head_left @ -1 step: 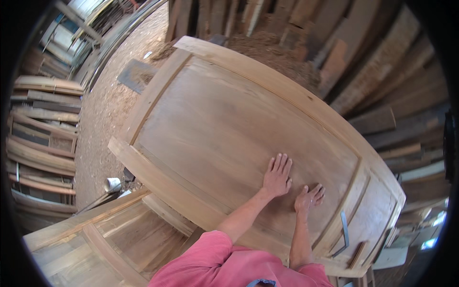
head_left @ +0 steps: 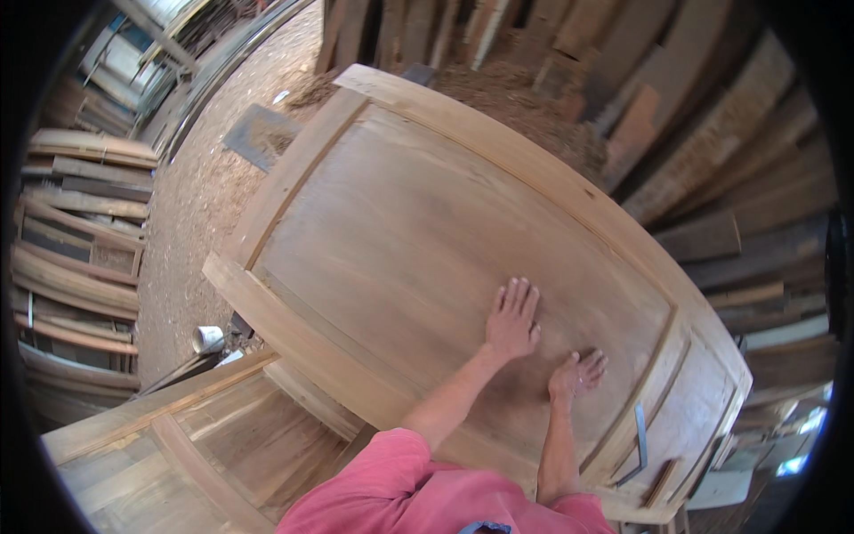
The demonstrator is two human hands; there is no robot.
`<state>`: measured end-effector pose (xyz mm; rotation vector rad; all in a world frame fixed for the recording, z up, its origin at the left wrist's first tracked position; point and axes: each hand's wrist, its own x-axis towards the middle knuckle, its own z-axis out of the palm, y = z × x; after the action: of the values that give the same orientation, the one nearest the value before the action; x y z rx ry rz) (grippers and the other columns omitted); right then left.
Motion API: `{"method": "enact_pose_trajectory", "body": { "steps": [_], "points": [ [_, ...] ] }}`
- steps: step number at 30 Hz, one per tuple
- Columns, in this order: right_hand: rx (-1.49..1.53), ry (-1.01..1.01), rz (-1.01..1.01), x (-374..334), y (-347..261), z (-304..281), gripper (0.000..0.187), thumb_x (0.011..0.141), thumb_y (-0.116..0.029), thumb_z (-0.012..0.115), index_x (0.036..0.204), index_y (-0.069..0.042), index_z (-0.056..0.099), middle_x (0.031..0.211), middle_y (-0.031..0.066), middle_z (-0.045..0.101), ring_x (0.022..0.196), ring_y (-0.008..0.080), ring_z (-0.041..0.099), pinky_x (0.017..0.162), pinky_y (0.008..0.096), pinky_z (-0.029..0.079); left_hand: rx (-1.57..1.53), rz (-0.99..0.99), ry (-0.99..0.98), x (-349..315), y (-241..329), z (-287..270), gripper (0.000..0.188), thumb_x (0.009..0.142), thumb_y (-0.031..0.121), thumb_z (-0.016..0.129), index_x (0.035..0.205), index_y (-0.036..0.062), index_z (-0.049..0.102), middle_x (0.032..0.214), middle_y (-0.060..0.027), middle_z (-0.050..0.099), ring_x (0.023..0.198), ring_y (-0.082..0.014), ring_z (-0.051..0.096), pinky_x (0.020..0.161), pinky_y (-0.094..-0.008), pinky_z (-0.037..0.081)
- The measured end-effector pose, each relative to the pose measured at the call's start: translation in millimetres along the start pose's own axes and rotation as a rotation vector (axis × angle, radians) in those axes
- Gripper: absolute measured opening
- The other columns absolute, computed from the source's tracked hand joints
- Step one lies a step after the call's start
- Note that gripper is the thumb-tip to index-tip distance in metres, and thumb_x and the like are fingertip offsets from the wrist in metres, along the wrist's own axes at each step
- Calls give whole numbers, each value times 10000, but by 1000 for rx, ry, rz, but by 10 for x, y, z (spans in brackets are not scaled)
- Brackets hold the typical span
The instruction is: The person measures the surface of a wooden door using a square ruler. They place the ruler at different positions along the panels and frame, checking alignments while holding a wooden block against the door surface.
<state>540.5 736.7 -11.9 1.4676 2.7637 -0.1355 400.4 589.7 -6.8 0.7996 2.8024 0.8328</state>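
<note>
A large framed wooden door (head_left: 400,205) lies flat in front of me, with a wide smooth panel and a smaller panel at its right end. My left hand (head_left: 511,325) rests palm down on the wide panel, fingers stretched forward. Just right of it and a little nearer, my right hand (head_left: 576,376) touches the same panel with its fingers spread and slightly bent. Neither hand shows anything in it, though what lies under the palms is hidden. An L-shaped metal square (head_left: 640,438) lies near the right end of the door, beside a small wooden block (head_left: 660,483).
Another framed wooden piece (head_left: 205,436) sits at the lower left, partly under the door. A white bucket (head_left: 208,339) stands on the ground beyond it. Stacked boards (head_left: 84,258) line the left, and upright planks (head_left: 658,98) lean at the far right.
My left hand has slid very slightly forward and left on the panel. The right hand stays nearly in place, and the whole view has shifted a little.
</note>
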Motion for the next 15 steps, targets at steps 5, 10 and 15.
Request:
{"method": "enact_pose_trajectory", "body": {
  "steps": [5, 10, 15],
  "points": [
    [-47, 141, -60, 93, 100, 324, 622, 1049, -378, 485, 1571, -70, 345, 1605, 213, 352, 1494, 376, 304, 1227, 519, 219, 207, -410, 154, 860, -1940, -1195, 772, 936, 423, 546, 1569, 26, 348, 1646, -260, 271, 1558, -414, 171, 1261, -564, 114],
    [-63, 116, -15, 184, 239, 425, 617, 1067, -421, 388, 1561, -53, 351, 1581, 236, 377, 1475, 394, 330, 1205, 533, 227, 363, -661, 280, 1148, -3331, -2133, 761, 963, 453, 520, 1586, 57, 333, 1652, -274, 246, 1554, -431, 163, 1261, -564, 81],
    [-102, 96, 16, 247, 243, 440, 607, 1070, -417, 359, 1554, -52, 370, 1570, 232, 398, 1476, 384, 335, 1197, 535, 236, 353, -696, 358, 1259, -3640, -2246, 778, 944, 437, 559, 1569, 29, 342, 1622, -296, 279, 1529, -459, 188, 1257, -565, 85]
  ]
}}
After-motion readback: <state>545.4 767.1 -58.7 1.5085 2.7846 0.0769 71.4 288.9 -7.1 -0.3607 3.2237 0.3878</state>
